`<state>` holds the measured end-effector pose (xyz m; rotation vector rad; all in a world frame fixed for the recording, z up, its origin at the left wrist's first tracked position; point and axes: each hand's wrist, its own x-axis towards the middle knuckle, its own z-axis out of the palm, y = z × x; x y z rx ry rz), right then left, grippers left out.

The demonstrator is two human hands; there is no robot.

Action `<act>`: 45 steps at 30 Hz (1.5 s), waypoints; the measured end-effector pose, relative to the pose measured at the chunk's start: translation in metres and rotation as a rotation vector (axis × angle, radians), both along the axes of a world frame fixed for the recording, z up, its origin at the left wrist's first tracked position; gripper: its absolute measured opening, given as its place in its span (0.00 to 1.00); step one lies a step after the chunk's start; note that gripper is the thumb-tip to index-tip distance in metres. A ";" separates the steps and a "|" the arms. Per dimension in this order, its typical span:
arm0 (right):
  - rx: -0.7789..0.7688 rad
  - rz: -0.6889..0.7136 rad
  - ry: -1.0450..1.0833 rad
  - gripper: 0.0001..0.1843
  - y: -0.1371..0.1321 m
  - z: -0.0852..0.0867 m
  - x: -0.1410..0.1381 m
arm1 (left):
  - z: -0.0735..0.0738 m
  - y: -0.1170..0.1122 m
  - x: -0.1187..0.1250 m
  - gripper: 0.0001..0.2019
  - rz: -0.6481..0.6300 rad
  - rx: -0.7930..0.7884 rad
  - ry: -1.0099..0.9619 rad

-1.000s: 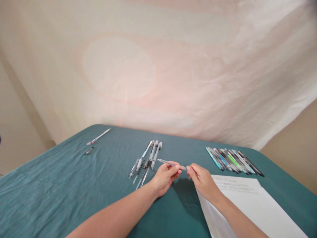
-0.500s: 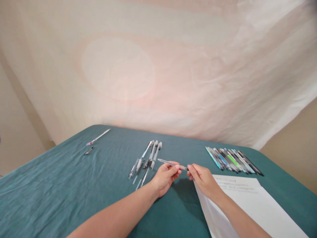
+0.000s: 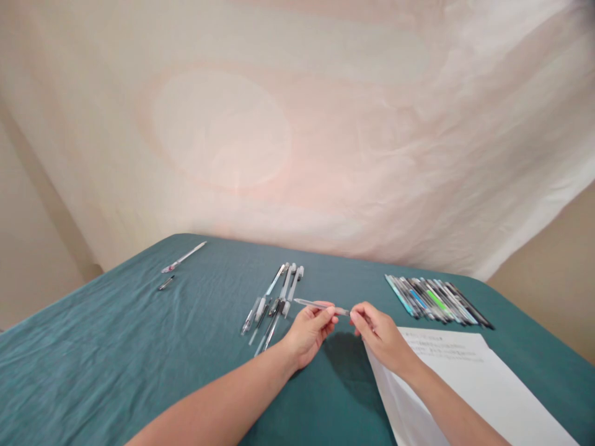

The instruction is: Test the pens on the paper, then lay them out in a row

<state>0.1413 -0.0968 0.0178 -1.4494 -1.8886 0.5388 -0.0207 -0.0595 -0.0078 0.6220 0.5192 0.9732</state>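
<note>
Left hand (image 3: pixel 312 337) pinches a clear pen (image 3: pixel 309 303) mid-length — right hand (image 3: pixel 379 339), grip clamped on its end.

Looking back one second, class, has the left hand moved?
No: judged against the middle pen group, the left hand shows no clear shift either way, staying just right of it.

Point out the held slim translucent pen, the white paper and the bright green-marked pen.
Held slim translucent pen (image 3: pixel 310 303), head view: exposed barrel.
White paper (image 3: pixel 493 387), head view: blank area.
Bright green-marked pen (image 3: pixel 437 301), head view: green section.
</note>
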 end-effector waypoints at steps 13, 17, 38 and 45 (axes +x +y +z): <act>-0.106 0.078 0.150 0.16 0.000 0.001 0.002 | -0.002 -0.002 0.000 0.12 -0.009 0.026 0.021; -0.090 0.066 0.108 0.19 0.001 -0.003 0.000 | -0.001 -0.002 -0.001 0.12 -0.022 0.028 0.024; -0.111 0.088 0.150 0.17 0.001 -0.002 0.002 | 0.000 -0.002 0.000 0.13 -0.009 0.022 0.037; -0.208 0.116 0.243 0.23 0.001 -0.004 0.000 | 0.003 -0.002 -0.001 0.12 -0.015 0.026 0.033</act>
